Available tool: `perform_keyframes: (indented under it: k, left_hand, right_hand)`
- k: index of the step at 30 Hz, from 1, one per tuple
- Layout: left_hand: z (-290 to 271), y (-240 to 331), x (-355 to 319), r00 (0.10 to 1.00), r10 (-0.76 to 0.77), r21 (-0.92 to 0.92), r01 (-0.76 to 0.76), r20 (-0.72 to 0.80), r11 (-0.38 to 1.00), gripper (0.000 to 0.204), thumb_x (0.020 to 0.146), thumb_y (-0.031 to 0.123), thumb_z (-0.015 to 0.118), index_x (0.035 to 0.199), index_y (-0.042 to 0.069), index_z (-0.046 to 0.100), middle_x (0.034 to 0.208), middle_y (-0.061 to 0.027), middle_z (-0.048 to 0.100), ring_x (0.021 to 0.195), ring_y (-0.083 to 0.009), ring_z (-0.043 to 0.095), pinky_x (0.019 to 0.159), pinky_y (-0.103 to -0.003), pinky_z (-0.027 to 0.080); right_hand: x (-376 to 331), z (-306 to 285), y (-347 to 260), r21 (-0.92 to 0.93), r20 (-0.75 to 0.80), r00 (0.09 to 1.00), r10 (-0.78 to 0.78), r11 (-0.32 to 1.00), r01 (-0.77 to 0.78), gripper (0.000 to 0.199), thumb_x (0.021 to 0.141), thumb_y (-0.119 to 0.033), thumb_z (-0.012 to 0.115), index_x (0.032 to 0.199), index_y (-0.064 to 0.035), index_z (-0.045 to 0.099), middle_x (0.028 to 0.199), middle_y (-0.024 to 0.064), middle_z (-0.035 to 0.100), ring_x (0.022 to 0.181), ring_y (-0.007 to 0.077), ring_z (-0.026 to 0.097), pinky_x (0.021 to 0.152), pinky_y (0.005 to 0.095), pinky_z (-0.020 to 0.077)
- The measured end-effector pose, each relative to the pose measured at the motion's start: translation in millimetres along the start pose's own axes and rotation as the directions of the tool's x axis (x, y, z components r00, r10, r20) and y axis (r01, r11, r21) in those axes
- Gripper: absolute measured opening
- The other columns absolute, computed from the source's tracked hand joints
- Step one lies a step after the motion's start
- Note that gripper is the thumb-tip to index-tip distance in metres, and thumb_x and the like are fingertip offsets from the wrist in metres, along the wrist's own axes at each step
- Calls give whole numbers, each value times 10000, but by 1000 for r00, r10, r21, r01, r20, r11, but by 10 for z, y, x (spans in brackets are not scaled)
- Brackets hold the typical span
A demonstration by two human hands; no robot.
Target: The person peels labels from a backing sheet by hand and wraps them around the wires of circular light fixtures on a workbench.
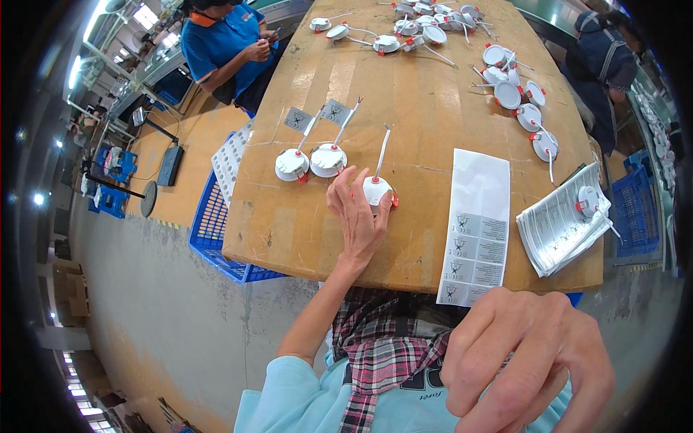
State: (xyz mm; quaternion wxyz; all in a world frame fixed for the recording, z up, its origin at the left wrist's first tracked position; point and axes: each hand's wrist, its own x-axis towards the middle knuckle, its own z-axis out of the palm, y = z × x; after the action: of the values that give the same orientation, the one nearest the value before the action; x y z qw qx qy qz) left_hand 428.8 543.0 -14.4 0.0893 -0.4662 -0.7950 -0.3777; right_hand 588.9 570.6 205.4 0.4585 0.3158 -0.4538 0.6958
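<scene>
My left hand (pixel 357 216) has its thumb and fingers around a white round downlight (pixel 377 190) with red spring clips, whose white cable points away from me. To the left of it stand two similar downlights, a nearer-edge one (pixel 291 166) and another (pixel 328 161), each with a silver label flag (pixel 336 112) on its cable. My right hand (pixel 530 353) is raised close to the camera with curled fingers; whatever they hold is hidden. Beyond it, a sheet of silver labels (pixel 476 224), bare in its far part, lies on the table.
A cardboard-covered table (pixel 411 108) bears several more downlights (pixel 426 25) at the far end and right. A stack of label sheets (pixel 559 224) with a downlight (pixel 588 200) on it lies at right. A blue crate (pixel 216 216) stands left; a person in blue (pixel 227 50) sits beyond.
</scene>
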Motion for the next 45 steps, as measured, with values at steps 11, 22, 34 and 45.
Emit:
perform_keyframes:
  k: [11, 22, 34, 45]
  left_hand:
    - [-76, 176, -92, 987, 121, -235, -143, -106, 961, 261, 837, 76, 604, 1094, 37, 581, 1169, -150, 482, 1146, -312, 430, 977, -413, 326]
    - [309, 600, 4, 790, -57, -526, 458, 610, 717, 404, 895, 113, 562, 1238, -55, 431, 1125, -161, 560, 912, -186, 611, 739, -293, 511]
    - [510, 652, 185, 554, 20, -383, 549, 832, 743, 338, 884, 193, 590, 1098, -62, 532, 826, -96, 646, 735, -129, 620, 642, -252, 512]
    - [535, 560, 79, 562, 34, -508, 718, 826, 476, 275, 913, 160, 523, 1128, -10, 504, 822, -56, 646, 728, -106, 617, 674, -249, 504]
  right_hand:
    - [-477, -893, -172, -675, -264, 883, 388, 579, -456, 208, 798, 52, 543, 977, 2, 635, 833, 83, 640, 703, 153, 589, 632, 253, 443]
    - [-1561, -1751, -49, -710, -690, 699, 187, 11, -704, 183, 887, -26, 512, 1052, -21, 592, 804, 96, 647, 692, 171, 601, 649, 281, 470]
    - [-1760, -1742, -50, -641, -736, 643, 212, 87, -763, 195, 879, 13, 512, 1056, -8, 591, 818, 71, 619, 749, 133, 587, 680, 253, 463]
    - [-1644, -1658, -49, -671, -705, 676, 213, 106, -734, 177, 874, 19, 519, 1032, -6, 595, 818, 69, 607, 752, 130, 570, 677, 253, 454]
